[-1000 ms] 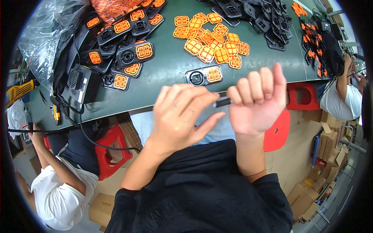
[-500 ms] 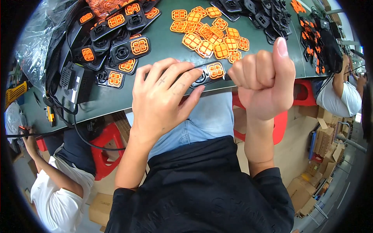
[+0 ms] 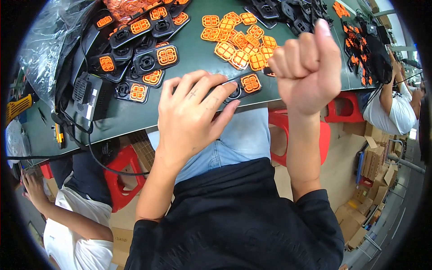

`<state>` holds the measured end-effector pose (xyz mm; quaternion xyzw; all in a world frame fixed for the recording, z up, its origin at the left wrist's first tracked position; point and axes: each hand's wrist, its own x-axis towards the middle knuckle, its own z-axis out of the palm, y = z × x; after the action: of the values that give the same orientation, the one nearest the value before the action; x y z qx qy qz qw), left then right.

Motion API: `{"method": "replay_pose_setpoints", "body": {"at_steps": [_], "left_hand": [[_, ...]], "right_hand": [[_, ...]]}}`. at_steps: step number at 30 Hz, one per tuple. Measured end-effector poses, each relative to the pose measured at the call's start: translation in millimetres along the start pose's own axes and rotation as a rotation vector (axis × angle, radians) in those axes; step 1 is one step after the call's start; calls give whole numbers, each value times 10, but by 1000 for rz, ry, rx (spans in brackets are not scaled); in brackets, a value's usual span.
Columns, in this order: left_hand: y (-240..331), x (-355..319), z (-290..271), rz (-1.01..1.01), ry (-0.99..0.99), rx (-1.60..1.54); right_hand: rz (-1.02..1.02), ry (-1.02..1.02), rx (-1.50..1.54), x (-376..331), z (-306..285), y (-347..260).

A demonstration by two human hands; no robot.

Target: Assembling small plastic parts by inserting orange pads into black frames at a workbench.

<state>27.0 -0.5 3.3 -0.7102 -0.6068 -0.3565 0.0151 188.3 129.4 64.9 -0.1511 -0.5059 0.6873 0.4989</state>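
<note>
**Inspector:** Describe the work surface.

**Assistant:** A dark green tabletop runs across the upper part of the head view, its near edge facing the seated person. Red stools and cardboard boxes stand on the floor below it. Another person in a white shirt sits beyond the right end, and one more in white beyond the left end.

**Inspector:** The part in hand?

**Assistant:** A black plastic part with an orange grid insert lies flat at the near edge, about the middle of the tabletop.

**Inspector:** Left hand?

**Assistant:** The left hand lies palm down with fingers spread, fingertips resting on the black part's left portion. It presses rather than grips.

**Inspector:** Right hand?

**Assistant:** The right hand is balled into a tight fist, raised above the near edge just right of the part. A small dark end shows at the fist's left side; I cannot tell what it is.

**Inspector:** Surrounding stock?

**Assistant:** A loose heap of orange grid inserts sits just behind the part. Assembled black-and-orange parts are stacked toward the far left, beside a clear plastic bag. A black boxy device with a cable rests near the left edge. More black parts lie at the far edge.
</note>
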Motion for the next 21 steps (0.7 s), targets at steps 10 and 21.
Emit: {"method": "replay_pose_setpoints", "body": {"at_steps": [10, 21], "left_hand": [[-62, -35, -95, -18, 6, -125], [-115, 3, -201, -223, -21, -440]], "right_hand": [[-55, 98, 303, 29, -513, -178], [94, 254, 273, -134, -794, 126]]}}
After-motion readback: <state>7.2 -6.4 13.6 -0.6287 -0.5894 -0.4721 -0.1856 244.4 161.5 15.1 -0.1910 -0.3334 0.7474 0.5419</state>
